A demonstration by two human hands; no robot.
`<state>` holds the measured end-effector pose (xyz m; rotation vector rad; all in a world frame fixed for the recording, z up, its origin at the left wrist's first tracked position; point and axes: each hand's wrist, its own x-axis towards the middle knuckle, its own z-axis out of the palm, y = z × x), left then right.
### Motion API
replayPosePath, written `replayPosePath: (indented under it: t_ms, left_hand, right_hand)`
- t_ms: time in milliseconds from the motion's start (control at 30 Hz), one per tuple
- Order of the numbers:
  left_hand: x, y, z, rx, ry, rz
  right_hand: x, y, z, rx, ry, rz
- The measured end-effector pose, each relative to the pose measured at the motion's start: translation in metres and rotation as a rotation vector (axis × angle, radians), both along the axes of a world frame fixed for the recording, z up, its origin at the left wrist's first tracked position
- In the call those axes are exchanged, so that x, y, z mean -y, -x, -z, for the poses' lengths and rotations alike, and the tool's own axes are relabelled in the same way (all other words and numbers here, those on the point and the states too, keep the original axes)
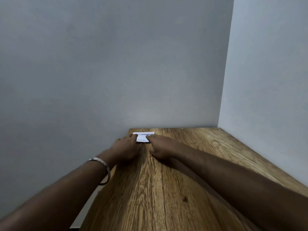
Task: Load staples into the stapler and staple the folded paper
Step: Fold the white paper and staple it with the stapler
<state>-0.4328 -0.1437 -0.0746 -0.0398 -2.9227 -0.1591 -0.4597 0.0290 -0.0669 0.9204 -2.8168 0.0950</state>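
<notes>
A small folded white paper [143, 137] with dark print lies flat on the wooden table [183, 180], at its far left end near the wall. My left hand [127, 145] rests on the paper's left edge, fingertips pressing it down. My right hand [159, 147] lies over its right side with the forefinger stretched along the fold. Both hands touch the paper and hide its lower corners. No stapler and no staples are in view.
Grey walls [116, 64] close the table in at the back and on the right [266, 80]. A silver bangle [101, 165] sits on my left wrist. The table's left edge runs diagonally beside my left forearm.
</notes>
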Motion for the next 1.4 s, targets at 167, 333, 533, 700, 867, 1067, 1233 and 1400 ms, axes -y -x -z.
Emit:
replayPosePath:
  t_ms: [167,333,533,700,867,1067,1233,1400]
  left_hand:
    - [0.005,0.018,0.005,0.082,0.047,0.04]
    - [-0.002,0.016,0.009,0.177,0.051,0.073]
    - [-0.02,-0.02,0.008,0.171,0.081,0.085]
    - [-0.042,-0.075,-0.002,0.165,0.14,0.111]
    - [-0.054,-0.133,-0.007,0.195,0.112,0.117]
    - [-0.074,-0.213,-0.006,0.157,0.176,0.127]
    - [-0.087,-0.287,0.001,0.072,0.171,0.161]
    - [-0.096,-0.35,0.008,-0.061,0.158,0.19]
  right_hand:
    - [0.013,0.02,0.006,0.144,-0.071,0.0]
    - [0.01,0.022,0.013,0.195,-0.07,0.002]
    - [-0.005,-0.008,0.014,0.203,-0.056,-0.006]
    - [-0.031,-0.059,0.01,0.219,-0.052,-0.019]
    - [-0.05,-0.128,0.005,0.225,-0.051,-0.051]
    - [-0.074,-0.214,-0.002,0.184,-0.059,-0.065]
    - [-0.092,-0.284,-0.004,0.157,-0.054,-0.09]
    - [-0.11,-0.343,0.001,0.06,-0.018,-0.131]
